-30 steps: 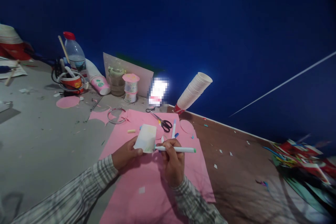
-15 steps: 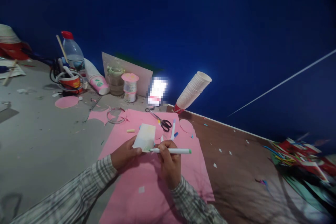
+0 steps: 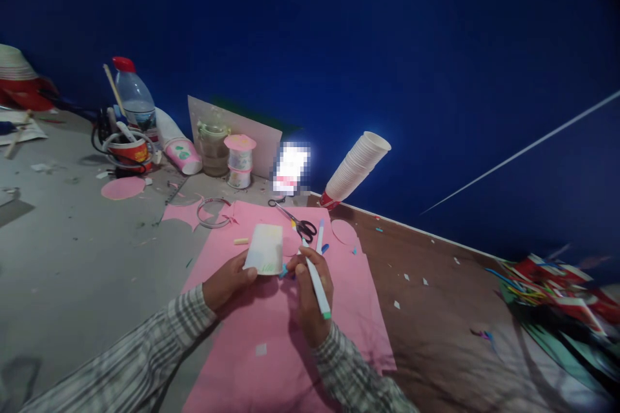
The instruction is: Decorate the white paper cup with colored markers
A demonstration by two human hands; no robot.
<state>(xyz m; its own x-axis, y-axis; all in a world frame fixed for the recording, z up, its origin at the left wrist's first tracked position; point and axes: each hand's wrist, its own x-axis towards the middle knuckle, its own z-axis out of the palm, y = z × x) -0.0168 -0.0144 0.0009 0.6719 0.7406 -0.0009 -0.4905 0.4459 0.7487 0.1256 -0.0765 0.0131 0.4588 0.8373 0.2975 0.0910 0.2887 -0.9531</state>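
Your left hand (image 3: 227,286): fingers clamped on a white paper cup (image 3: 264,248), thumb at its near left corner. Cup is held over the pink sheet (image 3: 252,322), toward that sheet's left edge; faint green strokes show along the cup's near rim, pale tints higher up.

Your right hand (image 3: 309,303): fingers closed around a white marker (image 3: 317,284), its green end pointing back toward you, the marker off the cup. Small blue piece (image 3: 283,270) between cup and right fingertips; cannot tell whether the fingers touch it.

Pink sheet lies across the table (image 3: 97,264), grey on your left, brown on your right. Near the sheet's far edge: scissors (image 3: 300,225), black handles toward you. Just right of them, a white pen (image 3: 320,237) and a blue cap (image 3: 325,248). Pink disc (image 3: 344,232) at the sheet's far right corner. Short pale stick (image 3: 241,241) beyond your left hand; metal ring (image 3: 214,225) by the far left corner.

Along the table's far edge, from the left: bottle (image 3: 138,103) with red cap, pink-and-white cup (image 3: 183,155) lying tilted, glass jar (image 3: 214,151), pink-topped paper piece (image 3: 240,160), cup stack (image 3: 353,169) leaning well over.
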